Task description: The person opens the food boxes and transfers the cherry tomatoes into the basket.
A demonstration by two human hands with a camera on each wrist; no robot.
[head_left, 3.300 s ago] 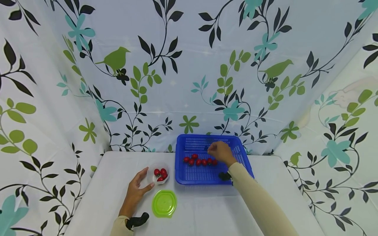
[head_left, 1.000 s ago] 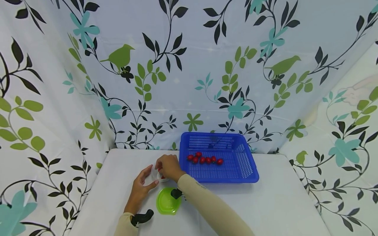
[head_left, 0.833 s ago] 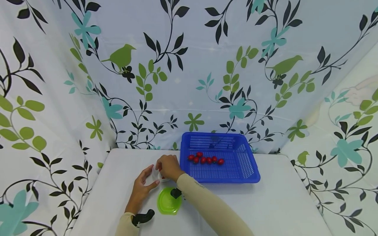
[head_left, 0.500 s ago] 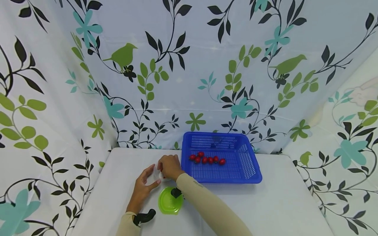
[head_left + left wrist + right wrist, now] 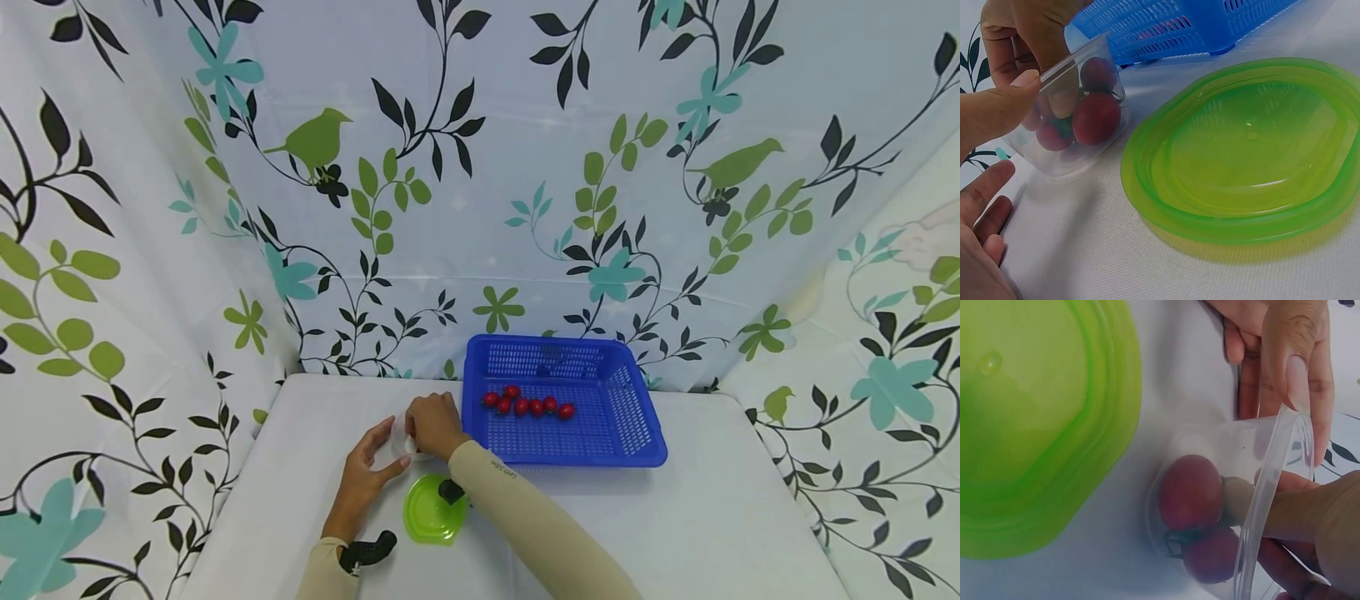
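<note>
A small clear plastic container (image 5: 1266, 487) stands on the table, with several red cherry tomatoes (image 5: 1096, 119) inside. My left hand (image 5: 362, 479) is spread beside it, the thumb (image 5: 1025, 84) at the rim and the other fingers stretched loosely past its side. From above, my right hand (image 5: 435, 423) reaches in, its curled fingers among the tomatoes, with a red one between thumb and fingers, partly hidden by the hand. A green lid (image 5: 433, 510) lies just in front of the container, partly under the right wrist's black camera strap.
To the right stands a blue perforated basket (image 5: 600, 433), holding several cherry tomatoes (image 5: 521, 407) in a cluster toward its left side. A white cloth covers the table (image 5: 720, 517). Leaf-patterned curtains (image 5: 480, 167) rise behind and on both sides.
My right hand has come from above the blue basket over to the container and into it. It has stayed there for the last second, while the left hand keeps its place.
</note>
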